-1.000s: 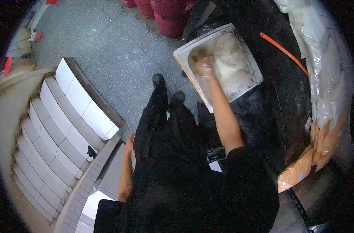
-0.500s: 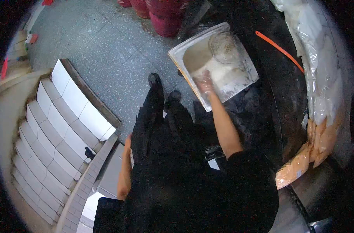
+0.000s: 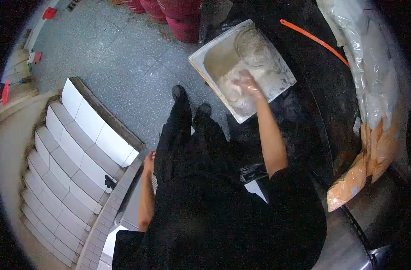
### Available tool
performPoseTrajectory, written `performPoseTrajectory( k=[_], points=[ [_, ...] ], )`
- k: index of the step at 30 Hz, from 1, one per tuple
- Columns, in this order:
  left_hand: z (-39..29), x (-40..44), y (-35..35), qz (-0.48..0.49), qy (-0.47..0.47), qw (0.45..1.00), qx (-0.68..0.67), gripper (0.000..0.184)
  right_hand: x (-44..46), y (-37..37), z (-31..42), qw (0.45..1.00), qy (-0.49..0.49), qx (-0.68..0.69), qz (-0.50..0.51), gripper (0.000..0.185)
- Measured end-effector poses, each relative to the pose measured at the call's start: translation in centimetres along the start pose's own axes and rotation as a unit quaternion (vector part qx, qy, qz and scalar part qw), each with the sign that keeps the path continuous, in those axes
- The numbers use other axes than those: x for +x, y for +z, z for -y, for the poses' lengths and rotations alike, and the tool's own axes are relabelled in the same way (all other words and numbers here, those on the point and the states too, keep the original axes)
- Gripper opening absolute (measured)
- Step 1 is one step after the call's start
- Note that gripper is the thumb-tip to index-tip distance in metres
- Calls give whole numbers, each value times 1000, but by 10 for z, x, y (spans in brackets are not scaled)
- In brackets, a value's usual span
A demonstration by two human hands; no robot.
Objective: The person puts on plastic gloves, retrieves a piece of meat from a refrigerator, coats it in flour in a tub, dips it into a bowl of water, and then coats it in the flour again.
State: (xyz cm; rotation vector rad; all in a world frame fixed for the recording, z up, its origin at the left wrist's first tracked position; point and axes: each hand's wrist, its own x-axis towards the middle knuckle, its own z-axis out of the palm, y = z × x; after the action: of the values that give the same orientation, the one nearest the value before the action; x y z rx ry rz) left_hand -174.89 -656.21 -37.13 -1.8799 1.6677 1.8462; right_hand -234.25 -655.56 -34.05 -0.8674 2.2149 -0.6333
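My right hand (image 3: 249, 85), which seems to wear a clear glove, is over pale powder (image 3: 228, 83) in a shallow white tray (image 3: 286, 84). Its fingers look spread and somewhat blurred, with nothing visible held in them. A round, clear bowl-like thing (image 3: 252, 46) lies in the tray's far part, dusted with powder. Beside my left thigh hangs my left hand (image 3: 149, 160), its fingers loosely bent and apart, partly hidden. I see nothing in it.
White tiled steps (image 3: 86, 114) rise at left. Dark red buckets or pots (image 3: 183, 20) stand at the top. An orange strip (image 3: 313, 39) lies on the black surface (image 3: 304, 121) right of the tray. Plastic-wrapped bundles (image 3: 370, 90) line the right side.
My right hand has moved right across the powder, away from the tray's left edge. My left hand stays by my thigh, showing a little more. The view has shifted slightly.
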Motion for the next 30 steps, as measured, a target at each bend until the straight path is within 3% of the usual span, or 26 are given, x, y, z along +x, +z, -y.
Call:
performPoseTrajectory(
  k=[2, 4, 5, 6, 8, 12, 15, 18, 21, 23, 25, 26, 27, 29, 30],
  points=[
    [-7, -10, 5, -4, 30, 1000, 9, 31, 8, 11, -31, 998, -15, 47, -43, 57],
    [-3, -16, 9, 26, -39, 985, -169, 34, 4, 0, -29, 995, -1, -28, -92, 54],
    [-1, -18, 10, 41, -73, 963, -254, 35, 3, 4, -28, 990, -15, -39, -137, 41],
    [-8, -23, 12, 21, -91, 962, -255, 37, 4, 9, -30, 982, -27, -52, -181, 31],
    [-36, -39, 17, -15, -129, 959, -254, 41, -6, 22, -21, 979, -84, -116, -144, 37],
    [-55, -54, 24, -37, -101, 950, -291, 44, -23, 52, 23, 946, -201, -246, -71, 54],
    [-29, -42, 24, -38, -109, 967, -226, 46, -20, 45, 49, 995, 75, -57, 32, 53],
    [62, 0, 14, -24, -145, 985, -87, 46, 0, 69, 18, 988, -106, -99, 52, 63],
    [96, 21, 15, 9, -123, 981, -149, 43, 4, 56, 30, 990, -75, -94, 79, 73],
    [61, 12, 17, 45, -91, 965, -242, 38, -3, 26, 52, 986, -32, -98, 129, 69],
    [3, -6, 19, -7, -41, 994, -103, 32, 4, 22, 23, 976, -4, 80, 202, 62],
    [-13, -14, 19, -33, -16, 999, -33, 30, 26, 35, -35, 936, 1, 256, 243, 56],
    [-8, -15, 17, -23, -29, 998, -47, 28, 38, 39, -69, 864, 5, 422, 275, 51],
    [3, -12, 13, -3, -53, 996, -78, 25, 29, 14, -61, 940, 36, 299, 161, 46],
    [0, -15, 14, -5, -52, 997, -65, 25, 33, 4, -75, 966, -4, 225, 125, 44]
  ],
)
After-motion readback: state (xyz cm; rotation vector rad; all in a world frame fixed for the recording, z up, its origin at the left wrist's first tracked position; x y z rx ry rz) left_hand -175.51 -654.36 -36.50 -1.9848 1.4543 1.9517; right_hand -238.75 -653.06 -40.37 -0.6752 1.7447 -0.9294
